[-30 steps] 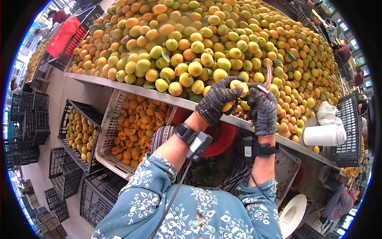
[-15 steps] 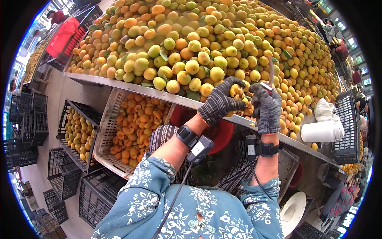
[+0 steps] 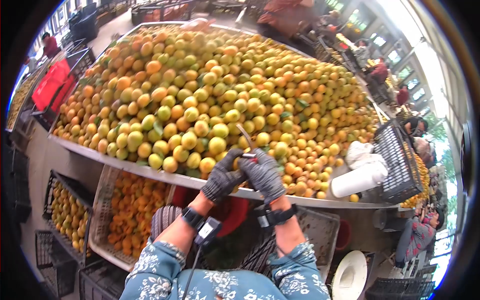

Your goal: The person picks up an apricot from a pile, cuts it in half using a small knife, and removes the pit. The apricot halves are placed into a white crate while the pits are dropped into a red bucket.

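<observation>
Both hands wear dark grey knit gloves and meet just over the near edge of a sloping metal table (image 3: 150,171) heaped with yellow-orange apricots (image 3: 217,145). My right hand (image 3: 266,175) is closed around a small knife (image 3: 245,135); its thin curved blade points up and away, and a bit of red shows by the fingers. Against it, my left hand (image 3: 222,176) is closed, fingertips close to the knife's handle end. Whatever lies inside the left fingers, if anything, is hidden.
Under the table edge stand a pale crate (image 3: 101,215) of split apricots, a black crate (image 3: 87,200) of whole ones and a red tub (image 3: 235,217). A white container (image 3: 357,180) and a black crate (image 3: 397,160) sit at the right. Several people are farther off.
The view has tilted up and shifted, showing the table's far side. My hands have come together; the opened apricot that showed in my left hand is no longer visible. The knife stays in my right.
</observation>
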Demonstrator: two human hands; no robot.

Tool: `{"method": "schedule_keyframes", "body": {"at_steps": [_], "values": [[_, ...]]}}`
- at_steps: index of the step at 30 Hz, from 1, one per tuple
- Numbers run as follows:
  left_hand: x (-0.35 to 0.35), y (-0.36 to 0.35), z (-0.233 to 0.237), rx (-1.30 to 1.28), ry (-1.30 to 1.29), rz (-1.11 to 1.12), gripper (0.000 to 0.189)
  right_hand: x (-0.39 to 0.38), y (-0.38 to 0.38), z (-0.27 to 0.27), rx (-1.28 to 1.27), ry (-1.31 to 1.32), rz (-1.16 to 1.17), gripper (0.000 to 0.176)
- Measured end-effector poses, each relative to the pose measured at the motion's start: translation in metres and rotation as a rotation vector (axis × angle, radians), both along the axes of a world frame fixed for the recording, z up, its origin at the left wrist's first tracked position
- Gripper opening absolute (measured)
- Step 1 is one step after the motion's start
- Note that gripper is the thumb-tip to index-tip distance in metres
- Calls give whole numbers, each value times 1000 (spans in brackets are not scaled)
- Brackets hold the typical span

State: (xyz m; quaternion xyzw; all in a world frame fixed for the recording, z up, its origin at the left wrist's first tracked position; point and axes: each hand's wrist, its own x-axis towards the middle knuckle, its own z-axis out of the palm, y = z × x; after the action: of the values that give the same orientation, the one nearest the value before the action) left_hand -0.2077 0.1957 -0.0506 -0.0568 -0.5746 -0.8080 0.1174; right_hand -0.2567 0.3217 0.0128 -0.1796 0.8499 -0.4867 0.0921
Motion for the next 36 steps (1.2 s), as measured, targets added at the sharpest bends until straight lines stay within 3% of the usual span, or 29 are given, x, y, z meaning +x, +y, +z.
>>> {"method": "schedule_keyframes", "body": {"at_steps": [6, 8, 16, 18, 20, 22, 24, 26, 28, 31, 36], "values": [[7, -2, 21, 206, -110, -116, 38, -3, -1, 3, 40, 0, 37, 32], [7, -2, 23, 188, -87, -82, 38, 0, -4, 13, -6, -144, 27, 30], [5, -8, 22, 183, -43, -129, 38, 2, -9, 5, 50, -81, -43, 30], [5, -14, 21, 195, -92, -187, 45, 8, -7, 14, -11, -151, -97, 31], [4, -13, 20, 39, -12, -124, 41, 4, 0, 13, -48, -127, -56, 27], [5, -12, 25, 90, -42, -133, 30, 5, 5, 22, -235, -346, -10, 26], [4, -15, 23, 91, -58, -81, 22, 5, 10, 14, -261, -260, 18, 26], [5, -17, 22, 92, -68, -49, 20, 10, 11, 18, -372, -383, -63, 27], [7, -19, 21, 329, -126, -119, 20, 11, 11, 17, -425, -406, -92, 28], [10, -24, 25, 375, -144, -131, 25, 18, 14, 22, -663, -509, -114, 29], [19, -23, 26, 500, -200, -194, 27, 40, 16, 26, -655, -436, -160, 26]]}}
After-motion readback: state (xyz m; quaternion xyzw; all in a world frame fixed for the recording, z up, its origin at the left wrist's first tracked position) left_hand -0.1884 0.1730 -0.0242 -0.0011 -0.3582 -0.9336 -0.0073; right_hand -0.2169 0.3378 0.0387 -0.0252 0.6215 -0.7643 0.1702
